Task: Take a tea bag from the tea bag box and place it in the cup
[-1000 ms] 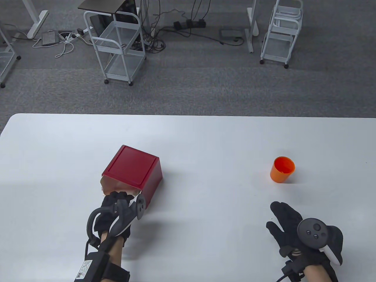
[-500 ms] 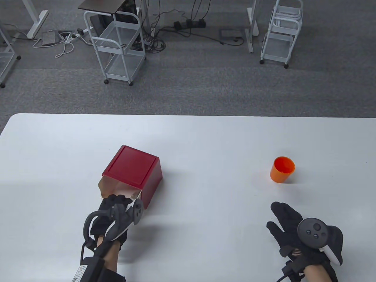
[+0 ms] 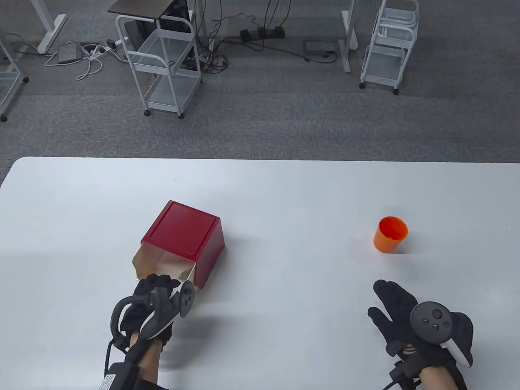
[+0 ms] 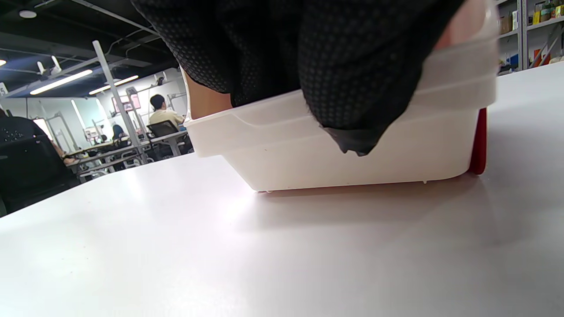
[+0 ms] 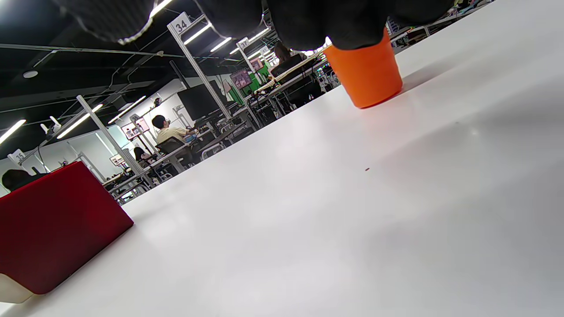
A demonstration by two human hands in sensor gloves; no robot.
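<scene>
Left hand [image 3: 152, 302] at the near end of the red tea bag box [image 3: 185, 235], fingers curled over the front lip of its translucent white drawer [image 3: 158, 264]. In the left wrist view the gloved fingers [image 4: 352, 79] hook down over the drawer's front wall [image 4: 352, 154]; the drawer stands part-way out of the red shell, its base on the white table [image 3: 284, 195]. Thumb not visible, so whether the lip is pinched cannot be told.

Tea bag: not visible in any view; drawer contents hidden by the hand and the cloudy plastic.

Right hand [image 3: 410, 321] rests on the table near the front edge, right side, palm down, fingers spread apart and extended, holding nothing. Orange cup [image 3: 390, 234] upright beyond those fingertips, apart from them, well away from the box. Right wrist view: cup [image 5: 365, 75] standing on the table beyond the fingertips [image 5: 335, 22], red box [image 5: 57, 229] at far left.

Behind the table: grey carpet, white wire carts [image 3: 162, 65], cables on the floor
</scene>
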